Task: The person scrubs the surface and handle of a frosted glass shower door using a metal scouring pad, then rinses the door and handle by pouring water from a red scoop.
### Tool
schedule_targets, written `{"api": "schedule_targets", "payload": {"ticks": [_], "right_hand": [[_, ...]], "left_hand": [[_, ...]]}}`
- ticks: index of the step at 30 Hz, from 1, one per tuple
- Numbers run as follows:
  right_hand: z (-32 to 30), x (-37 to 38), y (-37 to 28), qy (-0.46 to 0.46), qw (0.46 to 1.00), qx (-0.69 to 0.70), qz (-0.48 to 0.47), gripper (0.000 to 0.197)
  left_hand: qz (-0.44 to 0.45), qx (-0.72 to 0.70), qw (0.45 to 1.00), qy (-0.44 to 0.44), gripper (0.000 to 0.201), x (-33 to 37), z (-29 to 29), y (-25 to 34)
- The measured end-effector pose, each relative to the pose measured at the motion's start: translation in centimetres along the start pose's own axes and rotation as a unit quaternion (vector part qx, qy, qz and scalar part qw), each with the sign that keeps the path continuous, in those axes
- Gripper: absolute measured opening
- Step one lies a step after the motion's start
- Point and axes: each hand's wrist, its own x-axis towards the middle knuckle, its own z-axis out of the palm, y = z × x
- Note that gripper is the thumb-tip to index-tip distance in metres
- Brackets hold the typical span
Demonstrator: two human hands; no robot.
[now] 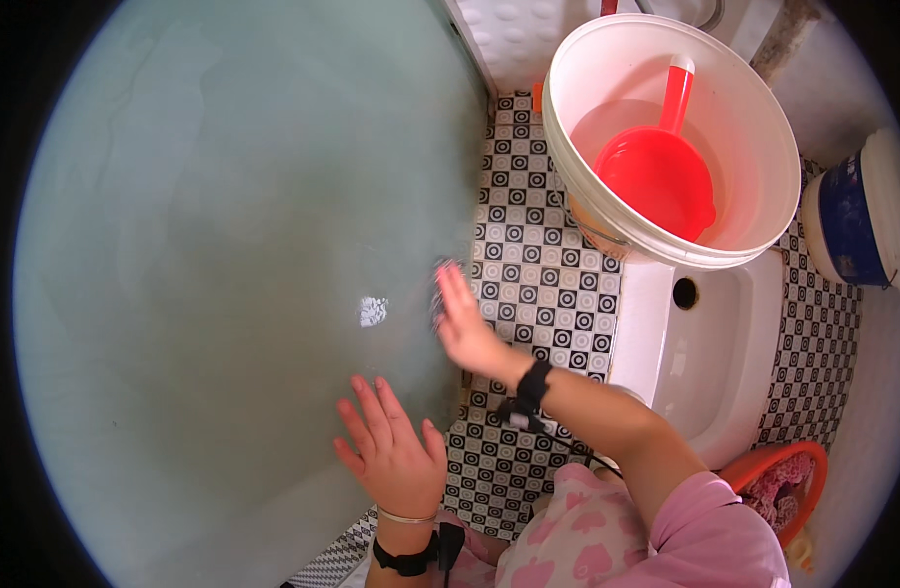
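Note:
A broad pale green panel [225,245], which looks like a door, fills the left side. My left hand [389,446] rests on its lower part, fingers spread, holding nothing. Farther up, at the panel's right edge, my right hand [470,328] presses a small dark pad [437,294] against the surface. The fingers cover most of the pad, and motion blurs it, so its exact kind does not show. A small bright white patch [374,312] appears on the panel between the hands; I cannot tell whether it is foam or a reflection.
A large white bucket [764,118] with a red dipper [656,181] in it stands over a white squat toilet [710,363]. Black-and-white patterned tiles [528,304] cover the floor. A blue-and-white bucket [847,220] is at the right. Below it, an orange-red basin [813,480] holds pink cloth.

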Motion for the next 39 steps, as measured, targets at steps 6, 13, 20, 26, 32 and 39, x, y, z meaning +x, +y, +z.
{"api": "schedule_targets", "payload": {"ticks": [6,13,20,26,32,39], "right_hand": [[-0.1,0.5,-5.1,-0.084,0.993,-0.040,-0.076,0.079],[-1.2,2.4,-1.0,0.007,1.000,0.020,0.013,0.074],[-1.1,2.5,-11.7,-0.082,0.965,-0.029,-0.248,0.067],[-2.5,5.9,-2.1,0.034,0.997,-0.021,-0.062,0.076],[-0.4,1.7,-10.6,-0.069,0.969,-0.018,-0.235,0.072],[-3.9,9.8,-3.3,0.023,0.998,-0.017,-0.064,0.075]], "left_hand": [[-0.002,0.003,1.000,0.002,0.076,-0.2,0.9,-0.8],[0.001,0.016,1.000,0.010,0.075,0.1,0.4,-0.1],[0.006,0.046,0.998,0.040,0.074,-0.6,1.9,-1.3],[0.018,0.021,0.999,0.020,0.074,-0.3,0.7,-0.2],[0.020,0.068,0.995,0.064,0.073,-0.6,2.1,-1.4],[0.024,0.028,0.998,0.046,0.073,-0.4,1.0,-0.6]]}}
